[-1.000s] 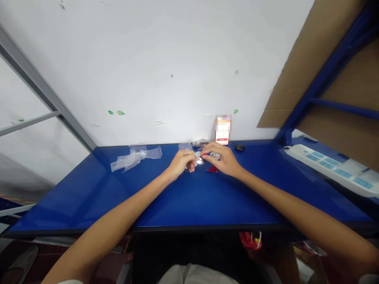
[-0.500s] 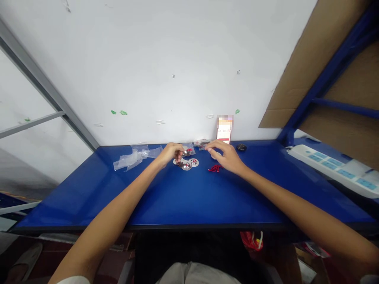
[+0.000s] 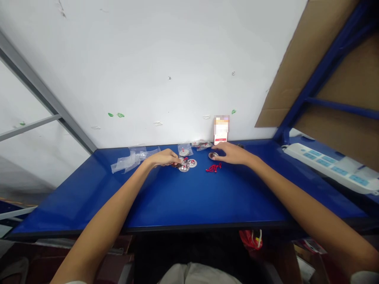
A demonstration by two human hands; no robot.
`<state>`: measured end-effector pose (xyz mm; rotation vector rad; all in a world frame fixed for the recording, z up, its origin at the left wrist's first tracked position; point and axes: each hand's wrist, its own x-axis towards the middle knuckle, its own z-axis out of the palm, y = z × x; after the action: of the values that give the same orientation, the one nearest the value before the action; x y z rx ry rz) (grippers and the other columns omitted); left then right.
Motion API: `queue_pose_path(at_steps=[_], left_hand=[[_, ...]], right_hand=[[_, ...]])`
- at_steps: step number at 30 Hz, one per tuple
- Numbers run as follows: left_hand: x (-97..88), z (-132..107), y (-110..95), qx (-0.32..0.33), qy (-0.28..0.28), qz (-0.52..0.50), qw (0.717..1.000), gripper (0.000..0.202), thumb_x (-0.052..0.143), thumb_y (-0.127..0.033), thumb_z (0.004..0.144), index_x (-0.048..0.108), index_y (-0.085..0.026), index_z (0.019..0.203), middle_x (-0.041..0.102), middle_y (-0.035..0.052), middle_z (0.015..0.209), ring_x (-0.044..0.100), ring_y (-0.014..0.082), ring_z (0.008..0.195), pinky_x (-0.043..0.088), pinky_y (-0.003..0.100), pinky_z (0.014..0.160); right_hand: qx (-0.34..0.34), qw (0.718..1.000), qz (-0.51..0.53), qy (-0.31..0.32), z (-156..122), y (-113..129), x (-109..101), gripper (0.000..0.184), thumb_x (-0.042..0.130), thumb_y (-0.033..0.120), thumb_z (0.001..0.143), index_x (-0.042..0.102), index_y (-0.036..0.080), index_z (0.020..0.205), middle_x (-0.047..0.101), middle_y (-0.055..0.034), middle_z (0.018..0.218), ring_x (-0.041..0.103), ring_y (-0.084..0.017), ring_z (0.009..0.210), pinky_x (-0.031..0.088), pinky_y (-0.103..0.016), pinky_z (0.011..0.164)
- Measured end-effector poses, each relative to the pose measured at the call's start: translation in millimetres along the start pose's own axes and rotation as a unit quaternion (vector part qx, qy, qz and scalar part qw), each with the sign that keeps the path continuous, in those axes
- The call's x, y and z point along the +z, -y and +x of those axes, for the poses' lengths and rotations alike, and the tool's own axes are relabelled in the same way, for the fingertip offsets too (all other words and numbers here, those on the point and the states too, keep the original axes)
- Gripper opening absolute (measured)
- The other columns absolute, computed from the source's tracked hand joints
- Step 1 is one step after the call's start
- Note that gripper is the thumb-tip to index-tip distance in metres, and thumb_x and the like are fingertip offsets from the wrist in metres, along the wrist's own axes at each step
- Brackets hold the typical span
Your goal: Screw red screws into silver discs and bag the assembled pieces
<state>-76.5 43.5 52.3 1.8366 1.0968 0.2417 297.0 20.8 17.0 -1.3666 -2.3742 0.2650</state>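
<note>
Dragging your left hand [image 3: 164, 157], narrowed at the metal discs [image 3: 184, 168], grip unclear, could scatter them, and sweeping your right hand [image 3: 231, 153], part-open around a lone disc [image 3: 212, 156], could snag the red cords [image 3: 212, 169] beside it.

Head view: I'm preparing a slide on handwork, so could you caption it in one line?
Left hand at clustered shiny discs, right hand at another disc, red cords nearby, on a blue table.

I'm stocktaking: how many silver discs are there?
At least 5 discs: one by the right hand, one at the clear bag, three beside the left hand; more may be hidden.
</note>
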Motion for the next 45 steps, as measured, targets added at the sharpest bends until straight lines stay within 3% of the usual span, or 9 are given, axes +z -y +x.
queue_pose_path(at_steps=[2, 6, 13, 20, 26, 37, 40, 45], left_hand=[[0.0, 1, 2, 0.005, -0.001, 0.019, 1.000, 0.044, 0.084, -0.056, 0.074, 0.067, -0.019, 0.057, 0.049, 0.0010, 0.055, 0.030, 0.0096, 0.047, 0.016, 0.027, 0.045], [1.3, 4, 5, 0.022, -0.022, 0.020, 0.999, 0.050, 0.081, -0.059, 0.077, 0.061, -0.019, 0.055, 0.048, 0.0007, 0.055, 0.030, 0.0102, 0.049, 0.017, 0.028, 0.048], [2.9, 8, 5, 0.053, -0.170, 0.052, 0.983, 0.047, 0.067, -0.056, 0.087, 0.055, -0.020, 0.060, 0.037, -0.0038, 0.051, 0.028, 0.0112, 0.050, 0.019, 0.029, 0.053], [6.4, 13, 5, 0.081, -0.236, 0.095, 0.964, 0.045, 0.060, -0.052, 0.092, 0.057, -0.019, 0.062, 0.036, -0.0042, 0.053, 0.032, 0.0122, 0.053, 0.023, 0.029, 0.056], [10.4, 16, 5, 0.093, -0.250, 0.119, 0.957, 0.044, 0.058, -0.050, 0.092, 0.060, -0.018, 0.062, 0.040, -0.0034, 0.052, 0.036, 0.0133, 0.054, 0.024, 0.029, 0.057], [16.1, 20, 9, 0.108, -0.259, 0.165, 0.946, 0.046, 0.056, -0.047, 0.095, 0.053, -0.020, 0.059, 0.041, -0.0029, 0.053, 0.038, 0.0136, 0.054, 0.023, 0.030, 0.058], [16.5, 20, 9, 0.111, -0.266, 0.167, 0.943, 0.046, 0.055, -0.047, 0.096, 0.055, -0.019, 0.059, 0.042, -0.0026, 0.054, 0.039, 0.0141, 0.056, 0.025, 0.029, 0.059], [20.4, 17, 1, 0.115, -0.296, 0.157, 0.935, 0.046, 0.056, -0.047, 0.097, 0.060, -0.018, 0.062, 0.046, -0.0018, 0.054, 0.043, 0.0147, 0.058, 0.026, 0.029, 0.059]], right_hand=[[-0.007, 1.000, 0.007, 0.020, 0, 0, 3, 0.058, 0.081, 0.060, 0.086, 0.076, 0.024, 0.131, 0.075, -0.0151, 0.133, 0.070, -0.039, 0.121, 0.056, -0.054, 0.102], [-0.025, 0.999, 0.017, 0.025, 3, -1, 5, 0.044, 0.080, 0.053, 0.088, 0.080, 0.025, 0.122, 0.078, -0.0120, 0.121, 0.072, -0.036, 0.111, 0.057, -0.050, 0.096], [-0.001, 0.999, 0.038, 0.033, 5, -4, 3, 0.048, 0.087, 0.054, 0.079, 0.080, 0.026, 0.118, 0.078, -0.0108, 0.120, 0.072, -0.035, 0.110, 0.056, -0.049, 0.096], [0.019, 0.996, 0.082, 0.044, 3, 2, -4, 0.047, 0.085, 0.051, 0.080, 0.077, 0.024, 0.117, 0.079, -0.0090, 0.114, 0.072, -0.032, 0.106, 0.055, -0.045, 0.091], [0.023, 0.996, 0.080, 0.041, 3, 4, -5, 0.046, 0.085, 0.052, 0.080, 0.078, 0.025, 0.116, 0.079, -0.0078, 0.112, 0.073, -0.031, 0.105, 0.056, -0.044, 0.091], [0.048, 0.999, -0.002, -0.002, 5, -6, 4, 0.038, 0.081, 0.053, 0.083, 0.078, 0.023, 0.107, 0.080, -0.0077, 0.104, 0.073, -0.029, 0.091, 0.053, -0.038, 0.076], [0.056, 0.998, 0.027, -0.019, 5, -7, 3, 0.040, 0.082, 0.054, 0.082, 0.077, 0.023, 0.106, 0.080, -0.0074, 0.104, 0.073, -0.029, 0.093, 0.054, -0.038, 0.079], [0.063, 0.986, 0.117, -0.098, 5, -1, 0, 0.045, 0.086, 0.051, 0.079, 0.075, 0.022, 0.112, 0.080, -0.0079, 0.108, 0.073, -0.028, 0.096, 0.056, -0.041, 0.087]])
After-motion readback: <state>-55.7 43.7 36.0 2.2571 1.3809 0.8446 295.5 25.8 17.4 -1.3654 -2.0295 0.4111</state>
